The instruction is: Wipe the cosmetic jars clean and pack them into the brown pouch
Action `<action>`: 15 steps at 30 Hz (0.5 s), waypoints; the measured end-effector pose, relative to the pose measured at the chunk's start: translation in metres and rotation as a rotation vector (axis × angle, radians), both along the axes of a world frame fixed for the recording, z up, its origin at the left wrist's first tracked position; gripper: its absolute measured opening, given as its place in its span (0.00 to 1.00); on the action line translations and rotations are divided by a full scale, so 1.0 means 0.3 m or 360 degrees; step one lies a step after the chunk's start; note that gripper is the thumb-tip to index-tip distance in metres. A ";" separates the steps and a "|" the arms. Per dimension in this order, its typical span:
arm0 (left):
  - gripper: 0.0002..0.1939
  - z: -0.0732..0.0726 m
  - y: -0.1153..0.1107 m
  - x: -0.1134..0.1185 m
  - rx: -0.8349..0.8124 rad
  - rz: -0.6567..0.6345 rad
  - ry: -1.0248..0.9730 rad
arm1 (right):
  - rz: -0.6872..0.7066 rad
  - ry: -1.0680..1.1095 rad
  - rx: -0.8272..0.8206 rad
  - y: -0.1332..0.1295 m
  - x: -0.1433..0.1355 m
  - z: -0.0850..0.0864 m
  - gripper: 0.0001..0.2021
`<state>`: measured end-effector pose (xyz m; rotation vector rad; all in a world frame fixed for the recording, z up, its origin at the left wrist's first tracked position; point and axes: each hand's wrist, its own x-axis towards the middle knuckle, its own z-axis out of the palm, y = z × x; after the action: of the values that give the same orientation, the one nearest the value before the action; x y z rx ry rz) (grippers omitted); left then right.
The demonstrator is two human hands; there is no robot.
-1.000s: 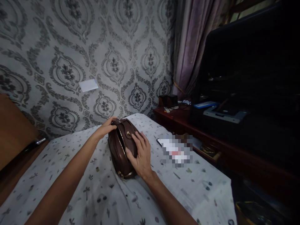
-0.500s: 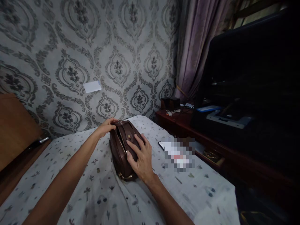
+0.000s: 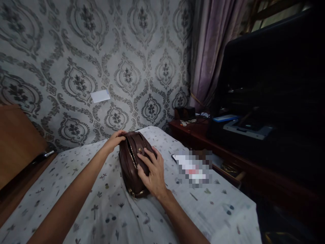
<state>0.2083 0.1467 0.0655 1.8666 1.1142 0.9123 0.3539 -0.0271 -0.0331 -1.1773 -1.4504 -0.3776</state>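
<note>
A dark brown leather handbag [image 3: 126, 162] with gold zips and a round gold stud rests on the patterned sheet [image 3: 101, 206]. One of its zips is partly undone, leaving a narrow dark gap along the upper left side; the contents do not show. My left hand [image 3: 115, 140] holds the bag's far left corner, its fingertips partly hidden behind the leather. Across the bag's right side lies my right hand [image 3: 153, 171], its fingers spread and resting on the leather close to the stud.
To the right of the bag lies a phone [image 3: 174, 157], mostly blurred out. A dark red desk [image 3: 182, 132] with a partly pulled-out drawer [image 3: 235, 176] borders the bed's right side. A brown board [image 3: 20, 145] stands at the left; the patterned wall [image 3: 152, 67] rises behind.
Both hands keep nearly the same places on the handbag. The view has shifted very slightly.
</note>
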 end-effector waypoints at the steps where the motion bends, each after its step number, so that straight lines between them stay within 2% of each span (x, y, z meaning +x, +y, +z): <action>1: 0.16 0.003 -0.001 0.002 -0.0024 0.0013 -0.0002 | 0.0002 0.0002 0.0004 0.000 0.000 0.000 0.16; 4: 0.13 0.002 -0.001 0.016 -0.0061 0.0044 -0.0024 | 0.0014 0.0008 0.0016 0.000 0.002 -0.003 0.16; 9: 0.18 -0.025 0.018 0.038 -0.0029 0.0049 -0.0082 | -0.0002 0.0008 0.0020 0.004 0.003 -0.009 0.17; 15: 0.21 -0.045 0.043 0.021 -0.0055 -0.0006 -0.0115 | -0.0015 -0.0047 -0.0006 0.004 0.002 -0.009 0.22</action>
<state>0.2147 0.1596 0.0522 1.7933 1.0756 0.9454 0.3544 -0.0260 -0.0357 -1.1865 -1.4718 -0.4002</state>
